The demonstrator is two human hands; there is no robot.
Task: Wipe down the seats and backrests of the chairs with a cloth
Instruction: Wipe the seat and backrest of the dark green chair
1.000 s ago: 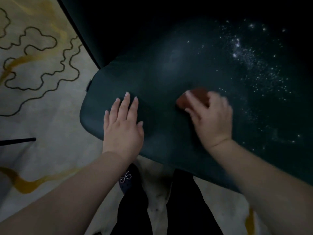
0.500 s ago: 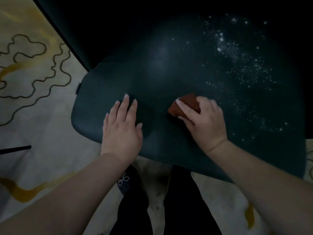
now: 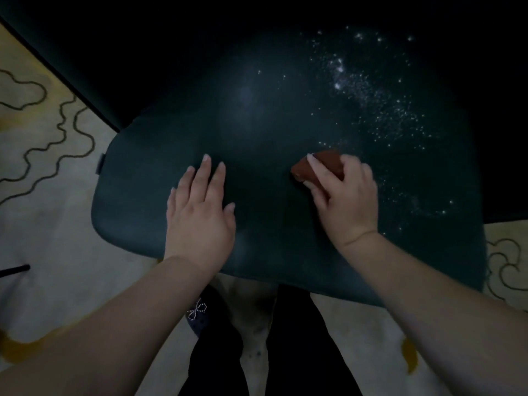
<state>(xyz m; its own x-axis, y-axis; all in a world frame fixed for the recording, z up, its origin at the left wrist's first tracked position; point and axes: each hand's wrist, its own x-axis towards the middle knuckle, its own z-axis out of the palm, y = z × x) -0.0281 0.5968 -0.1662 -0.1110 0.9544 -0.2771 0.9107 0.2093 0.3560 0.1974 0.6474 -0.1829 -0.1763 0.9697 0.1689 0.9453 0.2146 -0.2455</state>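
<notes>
Far left, I've got pale carpet [image 3: 57, 224] with dark squiggle lines and yellow streaks, and a thin dark rod [image 3: 14, 271] poking in from the edge; I can't tell what it belongs to. Moving in, here's the chair seat [image 3: 160, 155], a dark green cushion with rounded corners, filling most of my view. The backrest [image 3: 200, 38] rises behind it, though it's so dark up there I can only guess at its outline.

Now the left hand [image 3: 200, 215]: flat on the seat near the front edge, fingers spread and extended, gripping nothing. I read that as a brace, pinning the cushion so it doesn't shift under the rubbing. Below it, dark trousers and a shoe [image 3: 200, 312] with a beaded bow, standing right up against the seat front.

Centre-right, the right hand [image 3: 345, 201] is curled over the cloth [image 3: 320, 167], a small reddish-brown wad pressed onto the seat, fingers clamped on top so the pressure goes straight down. It's slightly blurred, so I'd say it's mid-stroke.

Further right, white specks [image 3: 380, 110] are scattered across the seat's far right side, just beyond the cloth. That's the patch left to wipe, I reckon, and the backrest too.
</notes>
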